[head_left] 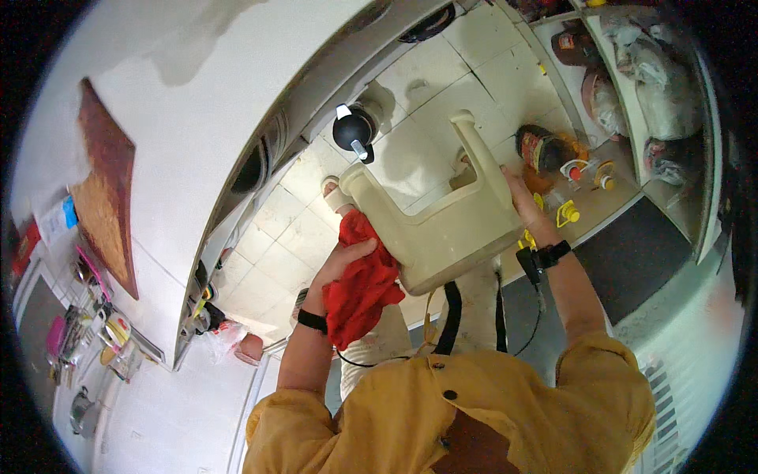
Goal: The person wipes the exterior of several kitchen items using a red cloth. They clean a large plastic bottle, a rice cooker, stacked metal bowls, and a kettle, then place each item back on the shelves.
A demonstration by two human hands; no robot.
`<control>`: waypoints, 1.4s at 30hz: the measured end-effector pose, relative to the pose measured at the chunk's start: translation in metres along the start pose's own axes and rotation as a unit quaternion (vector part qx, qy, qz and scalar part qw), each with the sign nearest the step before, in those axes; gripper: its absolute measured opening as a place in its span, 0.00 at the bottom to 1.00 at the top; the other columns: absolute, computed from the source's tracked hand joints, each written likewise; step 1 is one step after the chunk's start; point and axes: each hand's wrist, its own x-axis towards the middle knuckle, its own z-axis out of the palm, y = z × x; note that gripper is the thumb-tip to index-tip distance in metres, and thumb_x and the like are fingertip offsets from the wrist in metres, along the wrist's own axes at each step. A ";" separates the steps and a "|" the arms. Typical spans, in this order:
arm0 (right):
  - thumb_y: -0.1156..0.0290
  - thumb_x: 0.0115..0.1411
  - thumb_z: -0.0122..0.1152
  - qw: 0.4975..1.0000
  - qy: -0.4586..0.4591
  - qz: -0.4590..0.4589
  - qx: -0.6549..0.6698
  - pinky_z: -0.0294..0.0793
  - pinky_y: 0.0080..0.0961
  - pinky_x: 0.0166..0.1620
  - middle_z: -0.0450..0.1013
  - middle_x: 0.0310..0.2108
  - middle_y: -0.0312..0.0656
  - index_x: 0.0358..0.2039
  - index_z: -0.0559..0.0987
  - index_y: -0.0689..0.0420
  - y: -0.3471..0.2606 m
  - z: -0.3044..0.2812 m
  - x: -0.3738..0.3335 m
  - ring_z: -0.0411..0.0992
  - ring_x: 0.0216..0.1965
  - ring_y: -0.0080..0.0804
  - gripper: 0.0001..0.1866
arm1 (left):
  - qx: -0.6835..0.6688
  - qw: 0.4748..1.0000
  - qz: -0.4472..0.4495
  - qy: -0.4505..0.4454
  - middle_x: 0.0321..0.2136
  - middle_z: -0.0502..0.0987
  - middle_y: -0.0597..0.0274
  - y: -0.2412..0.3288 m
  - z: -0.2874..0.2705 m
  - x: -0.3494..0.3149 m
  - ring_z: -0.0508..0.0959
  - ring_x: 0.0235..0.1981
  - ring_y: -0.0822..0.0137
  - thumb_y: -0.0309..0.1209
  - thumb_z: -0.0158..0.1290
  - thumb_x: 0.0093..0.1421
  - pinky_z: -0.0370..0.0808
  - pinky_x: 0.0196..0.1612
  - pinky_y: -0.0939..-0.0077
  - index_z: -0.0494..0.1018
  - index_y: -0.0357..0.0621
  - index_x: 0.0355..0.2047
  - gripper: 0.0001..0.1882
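A beige plastic stool (450, 229) is held up in front of me, tipped so that its legs point away from my body. My left hand (341, 267) is closed on a crumpled red cloth (363, 296), which lies against the stool's left side. Some of these fingers are hidden in the cloth's folds. On the other side, my right hand (527, 209) grips the stool's right side, its fingers partly out of sight behind the plastic.
A black-topped spray bottle (355, 130) stands on the tiled floor (296, 225). Several bottles with yellow and red caps sit at the right, near a large dark bottle (541, 148) and bag-filled shelves (636, 118). A wooden board (106, 193) is at the left.
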 end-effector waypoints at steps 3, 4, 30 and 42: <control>0.41 0.65 0.47 0.998 -0.031 -0.031 0.039 0.68 0.24 0.49 0.74 0.44 0.39 0.51 0.76 0.61 -0.017 0.008 -0.017 0.69 0.47 0.25 0.34 | 0.025 0.995 0.092 0.001 0.47 0.76 0.61 0.002 0.015 0.003 0.77 0.48 0.64 0.28 0.56 0.63 0.76 0.51 0.68 0.67 0.42 0.55 0.21; 0.40 0.65 0.47 0.999 -0.019 -0.015 0.045 0.67 0.25 0.50 0.73 0.46 0.39 0.52 0.76 0.61 -0.019 0.012 -0.020 0.69 0.48 0.26 0.35 | 0.033 0.992 0.122 0.004 0.48 0.76 0.62 0.000 0.018 0.002 0.77 0.48 0.64 0.28 0.56 0.63 0.76 0.51 0.68 0.67 0.42 0.55 0.21; 0.49 0.67 0.47 0.997 -0.046 -0.063 0.027 0.67 0.26 0.54 0.71 0.52 0.42 0.54 0.71 0.60 -0.046 0.040 -0.034 0.68 0.52 0.30 0.28 | 0.193 0.964 0.179 -0.028 0.34 0.77 0.68 0.019 0.004 -0.119 0.77 0.37 0.72 0.24 0.63 0.55 0.75 0.42 0.75 0.73 0.43 0.42 0.15; 0.57 0.67 0.52 0.792 -0.056 -0.315 -0.520 0.74 0.34 0.40 0.79 0.32 0.46 0.42 0.80 0.61 -0.192 0.099 -0.164 0.77 0.35 0.33 0.19 | 0.302 0.927 0.205 -0.080 0.36 0.78 0.66 0.033 0.052 -0.153 0.77 0.38 0.73 0.21 0.60 0.55 0.75 0.44 0.75 0.73 0.39 0.41 0.13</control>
